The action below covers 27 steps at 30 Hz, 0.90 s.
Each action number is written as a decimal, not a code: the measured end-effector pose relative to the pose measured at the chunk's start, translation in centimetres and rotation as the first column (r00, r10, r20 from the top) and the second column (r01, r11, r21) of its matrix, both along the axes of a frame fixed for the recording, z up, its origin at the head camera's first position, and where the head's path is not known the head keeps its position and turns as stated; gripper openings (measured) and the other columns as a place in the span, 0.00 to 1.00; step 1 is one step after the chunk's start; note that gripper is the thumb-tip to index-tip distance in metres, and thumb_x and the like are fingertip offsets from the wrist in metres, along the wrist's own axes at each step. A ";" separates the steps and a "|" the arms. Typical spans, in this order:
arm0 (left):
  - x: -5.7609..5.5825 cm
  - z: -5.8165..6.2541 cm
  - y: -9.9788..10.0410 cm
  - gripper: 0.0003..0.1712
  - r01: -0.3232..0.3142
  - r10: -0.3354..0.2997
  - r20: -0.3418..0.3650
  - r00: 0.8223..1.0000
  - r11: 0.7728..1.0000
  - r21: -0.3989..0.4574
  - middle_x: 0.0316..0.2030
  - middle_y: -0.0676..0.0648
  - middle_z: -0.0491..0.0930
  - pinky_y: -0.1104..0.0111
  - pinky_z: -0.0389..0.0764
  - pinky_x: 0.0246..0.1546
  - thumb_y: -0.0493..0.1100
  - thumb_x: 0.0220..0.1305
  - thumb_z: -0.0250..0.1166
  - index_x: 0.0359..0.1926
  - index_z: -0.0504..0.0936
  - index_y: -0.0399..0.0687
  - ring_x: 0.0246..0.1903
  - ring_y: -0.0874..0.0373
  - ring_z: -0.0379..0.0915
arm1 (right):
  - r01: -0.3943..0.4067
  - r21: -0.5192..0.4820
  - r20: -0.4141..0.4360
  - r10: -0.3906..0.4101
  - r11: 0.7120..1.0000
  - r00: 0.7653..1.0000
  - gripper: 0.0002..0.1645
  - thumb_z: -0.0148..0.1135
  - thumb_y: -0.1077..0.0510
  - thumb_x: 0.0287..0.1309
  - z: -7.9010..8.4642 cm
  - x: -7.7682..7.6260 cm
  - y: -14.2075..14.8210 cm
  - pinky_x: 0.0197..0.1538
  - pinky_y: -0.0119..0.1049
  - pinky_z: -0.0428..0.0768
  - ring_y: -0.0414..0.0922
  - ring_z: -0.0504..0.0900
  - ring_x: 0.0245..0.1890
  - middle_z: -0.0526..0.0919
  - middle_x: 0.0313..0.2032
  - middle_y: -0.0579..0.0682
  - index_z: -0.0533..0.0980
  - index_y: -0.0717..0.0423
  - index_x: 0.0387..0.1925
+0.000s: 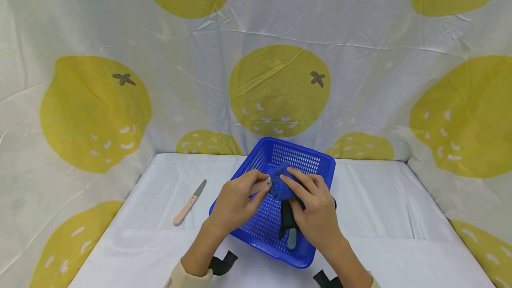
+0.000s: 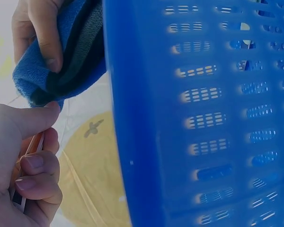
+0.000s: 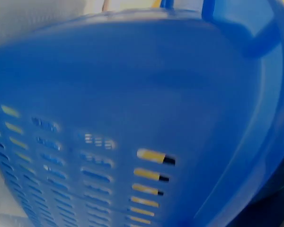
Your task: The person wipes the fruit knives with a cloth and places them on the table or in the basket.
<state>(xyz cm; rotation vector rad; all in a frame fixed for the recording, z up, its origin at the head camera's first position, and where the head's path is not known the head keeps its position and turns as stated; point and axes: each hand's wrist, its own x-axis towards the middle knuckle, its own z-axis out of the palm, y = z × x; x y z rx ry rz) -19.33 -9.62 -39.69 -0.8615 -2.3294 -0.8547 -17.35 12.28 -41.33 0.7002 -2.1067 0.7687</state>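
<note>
My left hand (image 1: 239,197) grips a small tool by its pale pinkish handle (image 1: 261,186), with a rivet near the end. The left wrist view shows my left fingers (image 2: 35,163) curled round it. My right hand (image 1: 314,206) holds a folded blue cloth (image 1: 283,183) with dark trim against the tool's far end. Whatever part lies inside the cloth is hidden. Both hands are above a blue perforated basket (image 1: 256,244). In the right wrist view, the basket's wall (image 3: 132,80) fills most of the picture, and the right hand's grip is not visible.
A knife (image 1: 190,203) with a pinkish handle and grey blade lies on the white table left of the basket. Inside the basket, below my right hand, are a black object (image 1: 286,219) and a grey rounded piece (image 1: 292,239). A lemon-patterned curtain (image 1: 280,92) hangs behind.
</note>
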 end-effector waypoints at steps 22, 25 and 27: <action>-0.1 0.1 -0.6 0.14 -0.059 0.056 0.094 0.994 0.998 0.026 0.43 0.51 0.88 0.72 0.86 0.39 0.44 0.68 0.71 0.52 0.81 0.49 0.37 0.63 0.84 | 0.171 -0.108 0.049 -0.167 0.979 0.985 0.28 0.69 0.71 0.56 0.4 -1.7 4.3 0.54 0.53 0.83 0.56 0.77 0.54 0.82 0.63 0.53 0.83 0.51 0.59; -0.3 0.0 -0.8 0.13 -0.099 0.097 0.094 0.991 0.995 0.019 0.42 0.51 0.88 0.72 0.86 0.38 0.44 0.68 0.70 0.51 0.81 0.49 0.36 0.62 0.84 | 0.192 -0.136 0.054 -0.186 0.972 0.981 0.29 0.70 0.71 0.56 0.5 -1.9 4.9 0.58 0.43 0.82 0.55 0.77 0.54 0.82 0.63 0.52 0.84 0.51 0.59; -0.5 -0.2 -0.9 0.13 -0.132 0.131 0.088 0.987 0.991 0.009 0.41 0.51 0.88 0.73 0.85 0.36 0.45 0.69 0.70 0.51 0.82 0.50 0.35 0.62 0.83 | 0.199 -0.147 0.051 -0.193 0.969 0.980 0.29 0.70 0.71 0.55 0.6 -2.0 5.2 0.60 0.33 0.79 0.55 0.77 0.54 0.82 0.63 0.52 0.84 0.51 0.58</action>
